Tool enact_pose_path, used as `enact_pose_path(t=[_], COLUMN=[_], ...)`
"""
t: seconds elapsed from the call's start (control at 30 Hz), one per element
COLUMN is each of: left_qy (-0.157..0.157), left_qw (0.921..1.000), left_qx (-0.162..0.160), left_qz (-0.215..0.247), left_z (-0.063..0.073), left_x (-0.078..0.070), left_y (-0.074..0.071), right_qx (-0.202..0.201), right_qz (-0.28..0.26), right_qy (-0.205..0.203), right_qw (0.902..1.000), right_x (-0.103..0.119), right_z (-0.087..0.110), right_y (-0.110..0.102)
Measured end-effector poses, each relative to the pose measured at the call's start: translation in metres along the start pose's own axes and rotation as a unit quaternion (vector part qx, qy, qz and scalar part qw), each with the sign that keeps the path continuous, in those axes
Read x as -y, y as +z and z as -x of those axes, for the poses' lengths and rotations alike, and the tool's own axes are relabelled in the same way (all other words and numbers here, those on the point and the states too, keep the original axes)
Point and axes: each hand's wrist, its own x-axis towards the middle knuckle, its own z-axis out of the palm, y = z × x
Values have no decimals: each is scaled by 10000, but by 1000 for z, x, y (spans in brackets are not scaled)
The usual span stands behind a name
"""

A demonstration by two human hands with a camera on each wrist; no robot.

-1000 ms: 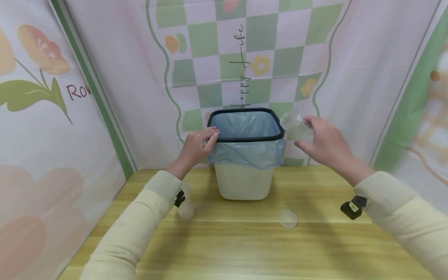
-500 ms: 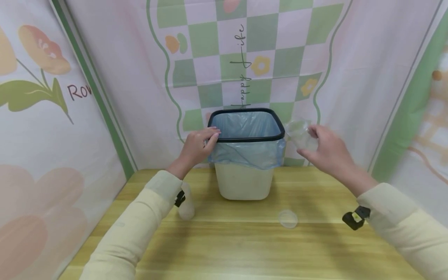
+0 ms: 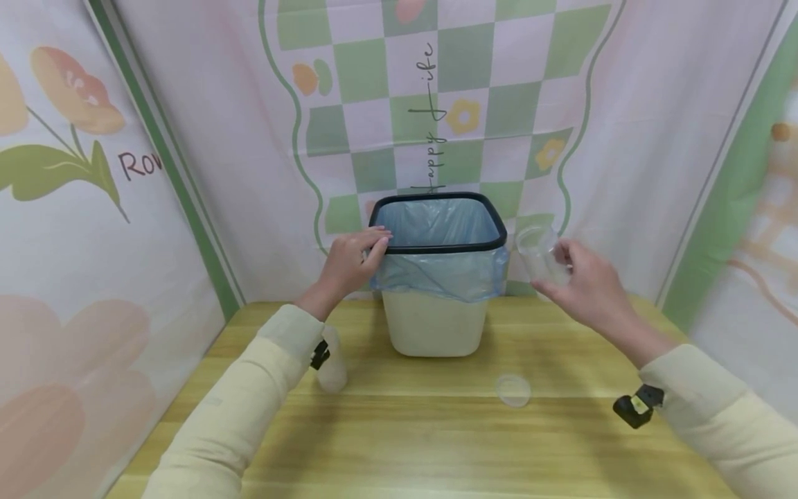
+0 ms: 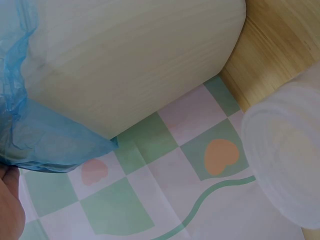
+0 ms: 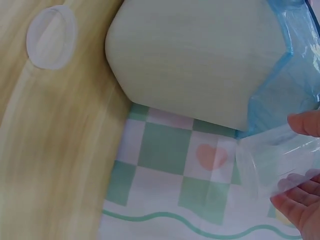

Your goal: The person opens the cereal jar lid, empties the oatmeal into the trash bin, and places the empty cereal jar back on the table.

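My left hand [image 3: 354, 262] holds the left front corner of the trash can's black rim [image 3: 439, 247], its fingers lying over the edge. A blue liner bag [image 3: 436, 274] is folded over the outside of the cream trash can [image 3: 435, 329]. To the right of the can, my right hand [image 3: 589, 285] grips a clear plastic cup [image 3: 541, 251], tilted with its mouth toward the upper left. In the right wrist view, thumb and fingers stand on opposite sides of the cup [image 5: 272, 157]. A clear round lid [image 3: 513, 391] lies on the table.
A whitish, translucent round container [image 3: 332, 364] stands on the wooden table [image 3: 424, 443], partly hidden behind the left wrist; the left wrist view shows this container [image 4: 287, 150] close up. A patterned curtain [image 3: 361, 125] hangs right behind the trash can.
My right hand has moved down and slightly right with the cup, away from the trash can's rim. The left hand, the can and the lid stay in place.
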Motion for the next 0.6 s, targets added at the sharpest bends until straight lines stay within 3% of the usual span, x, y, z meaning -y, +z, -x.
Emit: enact_pose_path(t=[0.6], left_qy=[32], left_qw=[10000], left_qx=[-56], left_qz=[-44], left_z=[0], left_x=[1], left_y=[0], right_qx=[86], right_qz=[-678], right_qy=[460], right_qw=[9966], right_x=[-1], right_z=[26], right_y=[19])
